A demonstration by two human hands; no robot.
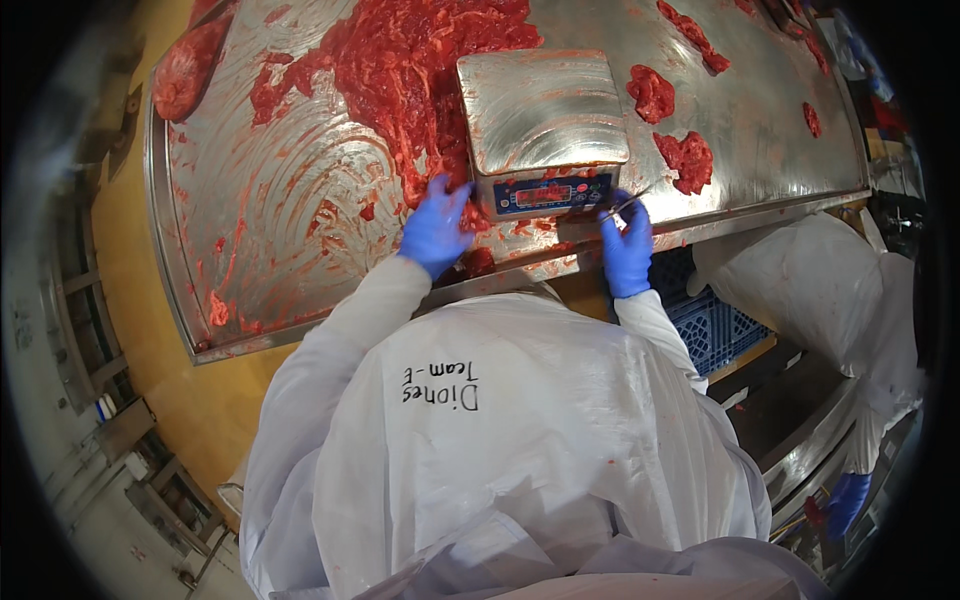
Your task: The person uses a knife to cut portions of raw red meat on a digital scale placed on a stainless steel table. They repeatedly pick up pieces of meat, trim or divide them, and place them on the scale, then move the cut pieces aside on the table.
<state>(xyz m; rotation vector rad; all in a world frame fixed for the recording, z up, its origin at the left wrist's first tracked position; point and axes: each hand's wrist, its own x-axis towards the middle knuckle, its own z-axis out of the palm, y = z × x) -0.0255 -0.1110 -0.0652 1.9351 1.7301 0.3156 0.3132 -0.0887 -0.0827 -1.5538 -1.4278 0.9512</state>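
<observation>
A metal bench scale [545, 110] with a small lit display stands on the steel table, its platform bare but smeared red. My left hand [437, 232], in a blue glove, is at the scale's front left corner, fingers apart beside the lower end of a large heap of raw red meat [400, 70]. By the front right corner is my right hand [628, 248], also gloved in blue. Its thumb and fingers curl together around a thin, dark, narrow object [626, 206] too small to name.
Separate meat pieces [688, 160] lie right of the scale, and a larger chunk [188, 75] sits at the far left. The table's raised rim [560, 262] runs before me. Blue crates [710, 330] stand below, right. A co-worker's white apron [800, 290] and gloved hand [848, 503] show at right.
</observation>
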